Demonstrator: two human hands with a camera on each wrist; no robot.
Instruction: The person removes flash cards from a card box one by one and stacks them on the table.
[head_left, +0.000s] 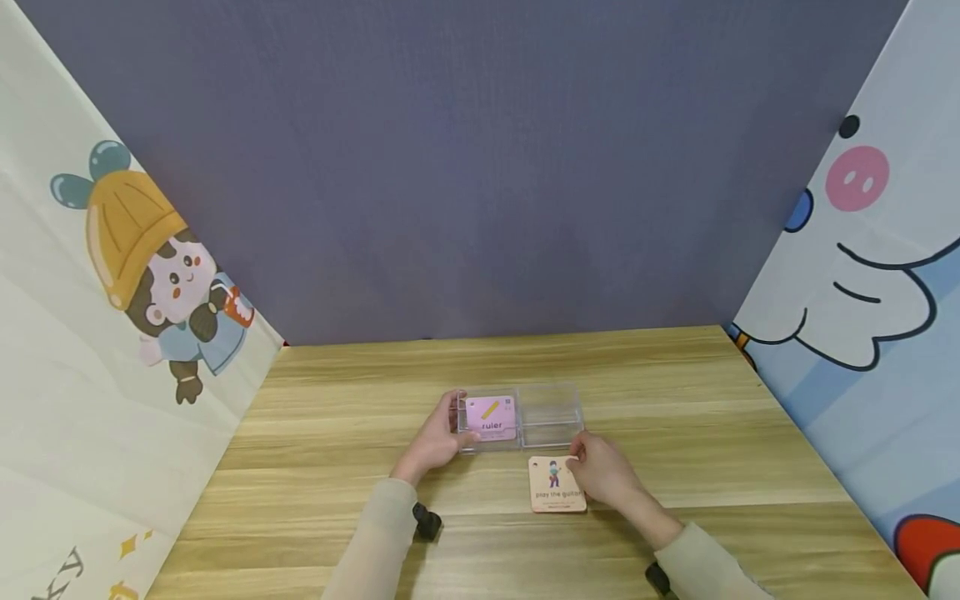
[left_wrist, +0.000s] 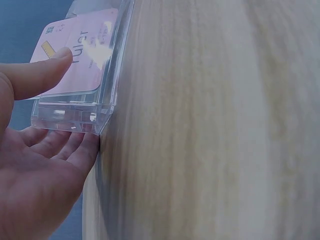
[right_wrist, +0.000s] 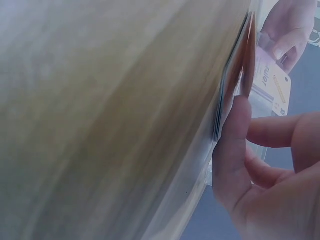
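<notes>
1. One left hand [head_left: 435, 437] grips one clear box [head_left: 551, 423] on its right.
2. One pink ruler card [head_left: 491, 419] shows in the box, with that hand's thumb [left_wrist: 45, 75] over it.
3. One right hand [head_left: 606, 473] pinches one guitar card [head_left: 553, 486] on its left; I can't count the cards [right_wrist: 221, 100] underneath.
4. One wooden table [head_left: 300, 500] is under both hands, one gray wall [head_left: 487, 167] past them.

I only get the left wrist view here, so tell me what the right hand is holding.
Observer: The right hand pinches a "play the guitar" card near one corner.
Operator: Does the clear box run on past the ruler card?
Observer: Yes, the head view shows a second section to the right of that card.
Operator: Where's the guitar card from that section?
Observer: In front of it, on the near side.
</notes>
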